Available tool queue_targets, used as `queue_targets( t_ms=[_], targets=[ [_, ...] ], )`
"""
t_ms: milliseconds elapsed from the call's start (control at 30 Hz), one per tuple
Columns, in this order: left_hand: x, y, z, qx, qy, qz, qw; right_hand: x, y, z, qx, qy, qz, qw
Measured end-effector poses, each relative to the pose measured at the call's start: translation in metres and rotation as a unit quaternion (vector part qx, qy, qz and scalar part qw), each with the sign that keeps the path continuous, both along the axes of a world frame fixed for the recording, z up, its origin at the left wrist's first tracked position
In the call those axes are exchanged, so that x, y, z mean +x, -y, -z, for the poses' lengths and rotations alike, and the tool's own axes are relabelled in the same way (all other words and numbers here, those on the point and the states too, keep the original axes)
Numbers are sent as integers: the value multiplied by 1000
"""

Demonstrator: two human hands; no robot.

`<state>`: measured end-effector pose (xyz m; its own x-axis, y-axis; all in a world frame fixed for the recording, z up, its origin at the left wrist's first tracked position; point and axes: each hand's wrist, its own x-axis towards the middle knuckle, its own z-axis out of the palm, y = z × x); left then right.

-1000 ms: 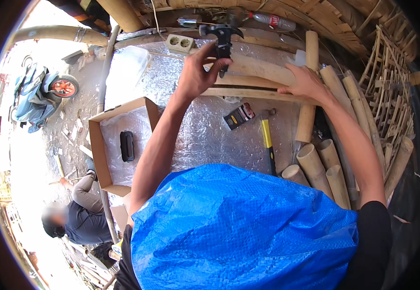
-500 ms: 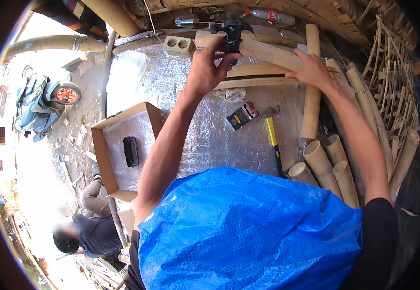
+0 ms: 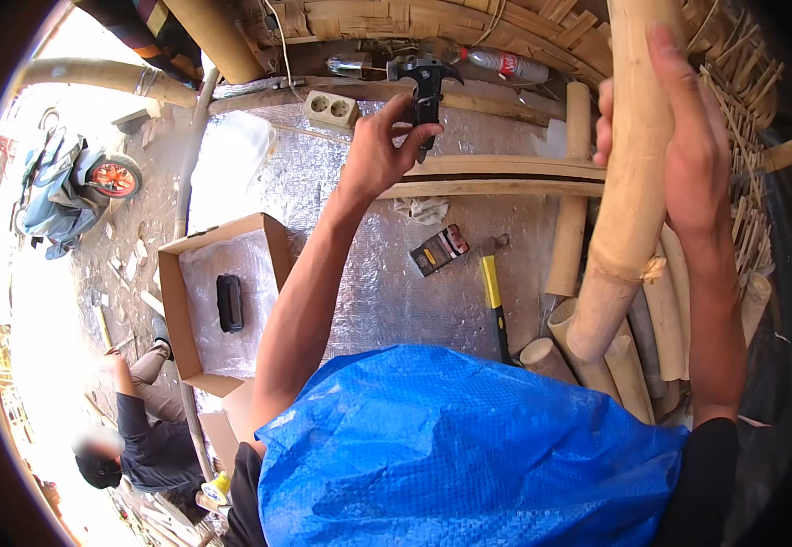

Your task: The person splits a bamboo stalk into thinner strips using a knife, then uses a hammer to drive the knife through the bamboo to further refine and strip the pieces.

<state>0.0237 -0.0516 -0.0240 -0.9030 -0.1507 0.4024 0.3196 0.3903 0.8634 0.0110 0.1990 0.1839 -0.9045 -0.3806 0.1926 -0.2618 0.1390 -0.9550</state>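
Observation:
My left hand (image 3: 380,153) pinches a short black hammer multi-tool (image 3: 427,91), its claw head pointing up at the back of the foil-covered surface (image 3: 350,273). On the right, my right hand (image 3: 695,155) is wrapped round a thick bamboo piece (image 3: 631,182), lifted and nearly upright. Its lower end overlaps the cut bamboo tubes (image 3: 628,369) in view. Between the hands lie split bamboo lengths (image 3: 505,169) with a dark gap along them. A yellow-and-black hammer (image 3: 494,301) and a small dark box (image 3: 440,250) rest nearer me.
An open cardboard box (image 3: 273,239) holding a black case (image 3: 230,304) stands at the left. Behind are a socket block (image 3: 330,108) and a plastic bottle (image 3: 510,65). A blue tarp (image 3: 469,438) covers the near side. Another person (image 3: 150,438) sits outside, lower left; a motorbike (image 3: 68,191) stands beyond.
My right hand has raised the bamboo piece from the back and swung it upright to the right. My left hand keeps the multi-tool at the back. The other person's arm has moved.

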Motion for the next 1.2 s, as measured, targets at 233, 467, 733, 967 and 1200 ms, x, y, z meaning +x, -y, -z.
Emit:
queue_targets(
  t_ms=[233,467,733,967,1200],
  targets=[
    [-4,-8,-11,8,-24,28,999,30,23,54,177,50,-51,982],
    [5,-3,-5,-23,-40,29,998,44,31,-22,-27,-110,-15,993],
    [1,-2,-17,-105,-43,20,993,53,15,24,242,-39,-63,967],
    [9,-6,-5,-94,-31,-7,995,39,36,18,185,-69,-24,980],
    [4,-7,-9,-106,-48,8,993,44,24,-23,224,-15,-100,969]
  ],
)
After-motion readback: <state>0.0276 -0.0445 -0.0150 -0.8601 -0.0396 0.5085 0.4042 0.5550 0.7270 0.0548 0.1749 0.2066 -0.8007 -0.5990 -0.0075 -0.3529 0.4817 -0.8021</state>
